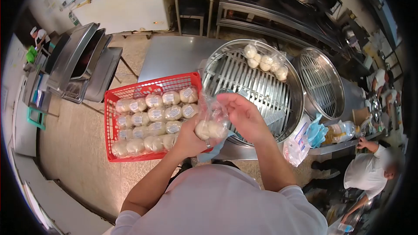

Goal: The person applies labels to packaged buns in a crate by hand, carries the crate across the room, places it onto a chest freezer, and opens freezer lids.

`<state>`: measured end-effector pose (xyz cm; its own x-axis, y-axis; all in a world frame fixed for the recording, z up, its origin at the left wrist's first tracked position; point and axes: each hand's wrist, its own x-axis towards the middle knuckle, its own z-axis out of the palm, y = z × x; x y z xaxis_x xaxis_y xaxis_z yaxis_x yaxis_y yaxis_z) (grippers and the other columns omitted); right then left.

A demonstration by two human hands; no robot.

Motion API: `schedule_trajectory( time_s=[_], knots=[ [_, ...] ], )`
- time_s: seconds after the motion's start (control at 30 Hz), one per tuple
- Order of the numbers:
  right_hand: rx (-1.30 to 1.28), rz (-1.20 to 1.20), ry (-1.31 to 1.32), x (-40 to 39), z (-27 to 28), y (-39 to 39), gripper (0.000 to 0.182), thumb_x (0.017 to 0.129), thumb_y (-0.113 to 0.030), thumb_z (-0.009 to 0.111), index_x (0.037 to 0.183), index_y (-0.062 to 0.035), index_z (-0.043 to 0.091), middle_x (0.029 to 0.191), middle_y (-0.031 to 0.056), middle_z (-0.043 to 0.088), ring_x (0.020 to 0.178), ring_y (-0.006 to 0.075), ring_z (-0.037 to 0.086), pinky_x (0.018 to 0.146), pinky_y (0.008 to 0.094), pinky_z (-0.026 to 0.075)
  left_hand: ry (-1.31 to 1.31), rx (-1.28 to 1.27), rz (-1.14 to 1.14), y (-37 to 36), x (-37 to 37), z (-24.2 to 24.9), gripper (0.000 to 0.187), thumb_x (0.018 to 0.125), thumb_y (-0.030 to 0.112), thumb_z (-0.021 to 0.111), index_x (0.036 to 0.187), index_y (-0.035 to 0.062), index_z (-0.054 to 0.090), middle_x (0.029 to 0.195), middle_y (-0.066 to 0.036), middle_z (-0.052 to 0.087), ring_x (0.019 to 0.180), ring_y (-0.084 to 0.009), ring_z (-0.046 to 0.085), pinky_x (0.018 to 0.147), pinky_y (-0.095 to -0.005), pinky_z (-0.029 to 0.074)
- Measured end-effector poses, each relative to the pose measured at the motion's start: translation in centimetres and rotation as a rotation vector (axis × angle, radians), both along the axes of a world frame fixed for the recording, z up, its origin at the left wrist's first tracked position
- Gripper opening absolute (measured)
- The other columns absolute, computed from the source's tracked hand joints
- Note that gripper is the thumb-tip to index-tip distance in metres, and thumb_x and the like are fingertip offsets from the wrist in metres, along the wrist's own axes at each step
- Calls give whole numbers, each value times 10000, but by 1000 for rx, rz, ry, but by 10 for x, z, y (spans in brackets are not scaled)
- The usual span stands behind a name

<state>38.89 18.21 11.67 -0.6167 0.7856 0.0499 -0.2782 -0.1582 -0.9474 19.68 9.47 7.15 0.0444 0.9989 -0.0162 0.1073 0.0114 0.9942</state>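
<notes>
My left hand (190, 140) is closed around a clear plastic bag of white buns (210, 129), held between the red crate and the steamer tray. Beside the bag's loose upper end is my right hand (244, 118), its fingers apart and slightly curled; whether a fingertip touches the plastic is hard to see. The red plastic crate (109, 127) on my left holds rows of bagged white buns (156, 114), many with printed labels. Ahead and to the right lies a round metal steamer tray (257, 100) with a slatted base. Another bag of buns (266, 63) rests at its far rim.
A second round steamer tray (322, 82) leans at the right. Near it are a white plastic bag (297, 143), a blue cloth (316, 131) and bottles (344, 131). Metal pans (80, 67) stand at left. A person in white (368, 169) works at right, another (40, 37) far left.
</notes>
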Motion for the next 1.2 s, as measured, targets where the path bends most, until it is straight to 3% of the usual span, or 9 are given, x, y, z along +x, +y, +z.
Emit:
schedule_trajectory(
  time_s=[0.13,0.2,0.3,0.37,0.53,0.67,0.77,0.87,1.2],
  knots=[
    [119,158,-311,-38,-15,-19,505,923,-84,739,1411,-14,629,1498,157,543,1281,265,581,1059,429,495,50,33,44,-23,-18,7,653,696,154,949,1264,35,649,1140,-119,732,1067,-231,709,950,-376,562],
    [78,209,-428,-66,-32,-32,430,930,-87,721,1351,-18,662,1452,164,581,1287,277,583,1071,439,486,169,257,130,-35,-19,10,592,705,155,941,1218,37,671,1092,-91,745,1015,-202,717,936,-375,567],
    [351,244,-329,-98,-58,-43,327,930,-109,717,1246,-26,702,1318,170,671,1238,312,618,1063,441,488,135,114,196,-55,-50,-17,474,802,161,869,1215,33,673,1095,-70,744,1024,-228,719,869,-397,591],
    [826,282,-242,-123,-39,-52,337,885,-129,780,1179,1,680,1200,171,694,1144,330,647,1015,467,509,-220,-176,227,-65,-78,-35,445,871,187,801,1261,26,658,1092,-87,743,1050,-262,721,827,-409,605],
    [1033,341,-331,-189,-31,-69,664,797,-202,863,1352,-16,552,1160,159,674,1070,376,654,975,431,526,-844,-447,188,-110,-163,-8,447,991,251,666,1364,9,615,1171,-137,711,1058,-239,711,813,-404,625],
    [444,275,-488,-279,-65,-61,663,833,-263,855,1340,31,547,1176,220,668,1038,362,681,920,436,548,64,-108,706,-144,-239,-23,501,987,324,718,1354,-4,620,1269,-161,694,1106,-324,708,930,-412,579],
    [203,371,-623,-350,-111,-62,541,895,-381,783,1173,64,655,1067,253,720,1018,346,717,890,420,553,1082,58,936,-170,-271,-43,436,991,284,722,1301,-14,650,1258,-226,698,1091,-345,717,942,-414,563],
    [401,494,-803,-384,-137,-74,505,959,-429,701,1042,68,713,958,270,735,961,386,728,855,433,556,288,-183,959,-175,-263,-64,350,1012,244,690,1253,-9,677,1245,-278,695,1118,-361,716,960,-424,556],
    [956,293,-701,-392,-147,-105,368,1032,-361,603,1083,-14,711,1057,230,710,971,450,664,839,543,524,281,-99,1047,-171,-266,-72,328,1043,136,609,1330,-22,622,1091,-253,752,1008,-339,762,891,-399,582]
  ],
)
